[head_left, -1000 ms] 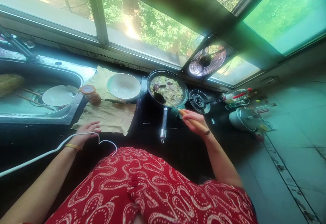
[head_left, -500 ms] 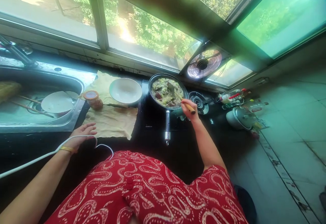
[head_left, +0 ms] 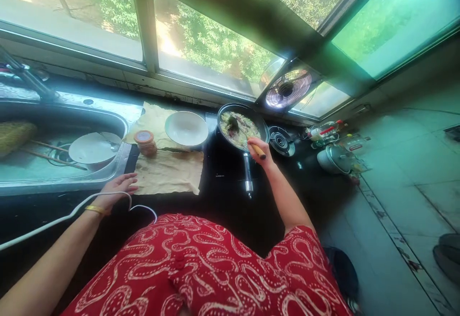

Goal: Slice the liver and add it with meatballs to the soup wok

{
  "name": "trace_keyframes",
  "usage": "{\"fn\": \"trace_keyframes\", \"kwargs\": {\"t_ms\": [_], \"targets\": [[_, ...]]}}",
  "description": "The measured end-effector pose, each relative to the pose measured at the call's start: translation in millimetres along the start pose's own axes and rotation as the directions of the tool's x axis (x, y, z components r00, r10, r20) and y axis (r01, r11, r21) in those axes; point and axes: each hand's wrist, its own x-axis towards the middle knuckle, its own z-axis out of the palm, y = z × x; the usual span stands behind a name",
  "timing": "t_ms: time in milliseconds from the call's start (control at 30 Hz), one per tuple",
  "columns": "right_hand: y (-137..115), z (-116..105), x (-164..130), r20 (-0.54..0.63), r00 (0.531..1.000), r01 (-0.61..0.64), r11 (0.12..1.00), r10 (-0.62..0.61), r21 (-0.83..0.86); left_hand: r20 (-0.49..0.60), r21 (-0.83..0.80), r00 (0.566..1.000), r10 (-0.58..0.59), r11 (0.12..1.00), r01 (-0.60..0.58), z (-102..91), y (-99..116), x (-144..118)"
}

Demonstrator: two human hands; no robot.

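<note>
My right hand [head_left: 260, 151] is closed around the wooden handle of a spatula [head_left: 258, 150]. The spatula's dark head rests in the food [head_left: 241, 128], a pale green and white mix with dark red pieces, inside a black frying pan [head_left: 220, 133]. The pan sits on the stove, its metal handle pointing toward me. On the left, my left hand [head_left: 118, 190] lies on the counter with fingers stretched out, by the edge of a beige cloth [head_left: 168, 174]; it holds nothing. A lidded jar [head_left: 145, 143] and a white bowl [head_left: 187, 129] stand on the cloths.
To the left is a metal sink [head_left: 108, 177] with a white bowl [head_left: 94, 148] and chopsticks in it. A second burner [head_left: 281, 141] lies right of the pan. Bottles [head_left: 325, 131] and a lidded pot [head_left: 331, 159] stand farther right. A white cable [head_left: 77, 208] crosses my left wrist.
The view has shifted slightly, so the counter sits farther right. The spatula head has moved to the left side within the pan, and my right hand has moved left with it.
</note>
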Motion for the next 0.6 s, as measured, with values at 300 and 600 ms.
{"fn": "trace_keyframes", "kwargs": {"t_ms": [300, 600], "targets": [[-33.9, 31.2, -20.6, 0.352, 0.935, 0.065, 0.955, 0.043, -0.288, -0.03, -0.109, 0.999, 0.024, 0.994, -0.028, -7.7, -2.0, -8.3], [-99.5, 241.1, 27.8, 0.496, 0.813, -0.563, 0.63, 0.305, 0.535, -0.232, -0.211, 0.972, 0.025, 0.975, -0.075, -26.7, 8.4, -39.9]]}}
